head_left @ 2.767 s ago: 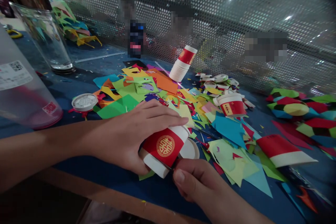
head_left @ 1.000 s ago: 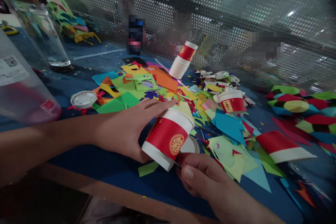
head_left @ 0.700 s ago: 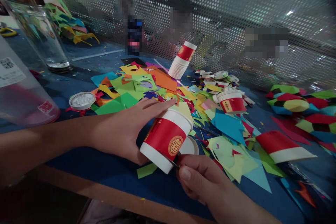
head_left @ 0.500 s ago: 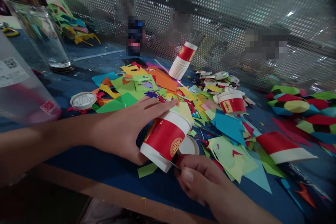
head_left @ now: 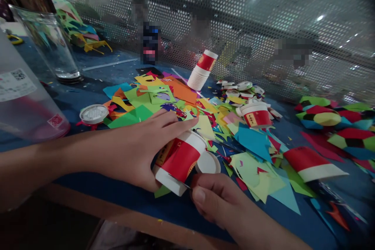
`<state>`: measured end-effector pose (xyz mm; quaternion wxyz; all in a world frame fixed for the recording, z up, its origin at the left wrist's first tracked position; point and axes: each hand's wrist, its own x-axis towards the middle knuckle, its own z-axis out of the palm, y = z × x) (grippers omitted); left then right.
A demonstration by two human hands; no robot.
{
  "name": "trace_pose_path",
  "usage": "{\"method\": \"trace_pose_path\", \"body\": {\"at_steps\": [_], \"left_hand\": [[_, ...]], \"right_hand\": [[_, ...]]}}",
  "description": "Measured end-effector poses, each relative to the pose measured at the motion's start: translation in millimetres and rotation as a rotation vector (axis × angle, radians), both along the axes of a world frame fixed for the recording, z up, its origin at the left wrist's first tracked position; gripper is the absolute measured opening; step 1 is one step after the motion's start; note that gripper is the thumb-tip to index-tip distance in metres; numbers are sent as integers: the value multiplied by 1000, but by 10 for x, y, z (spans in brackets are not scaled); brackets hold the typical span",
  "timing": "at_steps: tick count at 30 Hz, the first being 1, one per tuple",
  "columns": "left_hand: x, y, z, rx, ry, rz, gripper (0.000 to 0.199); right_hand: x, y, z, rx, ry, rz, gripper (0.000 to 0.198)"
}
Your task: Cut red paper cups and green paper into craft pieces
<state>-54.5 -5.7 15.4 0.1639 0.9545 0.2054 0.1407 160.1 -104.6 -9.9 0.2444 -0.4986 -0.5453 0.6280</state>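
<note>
My left hand [head_left: 152,144] is wrapped round a red and white paper cup [head_left: 181,155], thumb and fingers on opposite sides. The cup leans over the blue table, and a cut line runs across its lower part above the white base. In a pinch at the cup's lower right, my right hand [head_left: 216,199] holds a thin knife blade [head_left: 187,186]; its handle is hidden in my fist. The blade touches the cup wall along the cut. A round white lid [head_left: 208,163] lies just behind the cup.
Coloured paper scraps [head_left: 155,93] cover the table's middle. Behind stands a leaning cup stack [head_left: 202,71]. Another cup [head_left: 258,115] and a cut cup piece [head_left: 312,162] lie at right. A glass bottle [head_left: 55,43] and a frosted container [head_left: 26,97] stand left. Perforated metal panel [head_left: 234,19] closes the back.
The cup has turned in my left hand, taking its round logo partly out of sight. The cut near its base reads longer. My right hand has shifted slightly left with the blade.
</note>
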Motion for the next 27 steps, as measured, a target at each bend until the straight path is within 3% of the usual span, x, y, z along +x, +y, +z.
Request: {"method": "trace_pose_path", "body": {"at_steps": [8, 13, 15, 18, 21, 27], "left_hand": [[-5, -49, 36, 57, 40, 13, 98], [-23, 8, -45, -2, -51, 9, 114], [-9, 68, -106, -86, -153, -33, 116], [32, 154, -199, -345, -310, -120, 107], [65, 191, -240, -489, -371, -149, 99], [54, 170, -175, -217, -279, -31, 105]], "right_hand": [[-11, 15, 55, -8, -46, 6, 57], [48, -27, -18, 14, -24, -32, 54], [102, -82, -87, 17, 28, -95, 51], [173, -145, -160, 0, 109, -174, 47], [184, -128, -131, -13, 124, -117, 50], [112, -43, 0, -70, 117, -32, 56]]}}
